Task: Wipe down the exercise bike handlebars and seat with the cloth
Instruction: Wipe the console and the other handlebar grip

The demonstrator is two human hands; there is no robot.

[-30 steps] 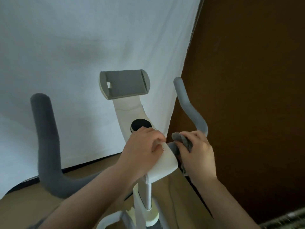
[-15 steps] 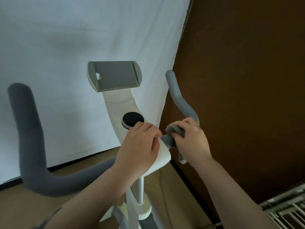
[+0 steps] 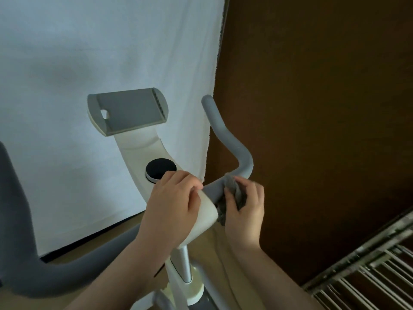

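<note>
The grey right handlebar (image 3: 225, 135) curves up from the bike's cream stem (image 3: 143, 151). My right hand (image 3: 244, 211) grips a grey cloth (image 3: 234, 191) wrapped round the handlebar's lower stretch, just right of the cream hub (image 3: 206, 213). My left hand (image 3: 173, 202) rests curled over the hub, below the black knob (image 3: 161, 168). The grey left handlebar (image 3: 20, 253) sweeps along the left edge. The seat is out of view.
A grey device tray (image 3: 127, 114) tops the stem. A white sheet (image 3: 107, 63) hangs behind the bike, a dark brown wall (image 3: 324, 108) stands on the right, and a metal rack (image 3: 371, 269) fills the lower right corner. Wooden floor (image 3: 96, 245) shows below.
My right hand with the cloth has slid a little outward along the right handlebar, away from the hub. The view has shifted right. My left hand stays on the hub.
</note>
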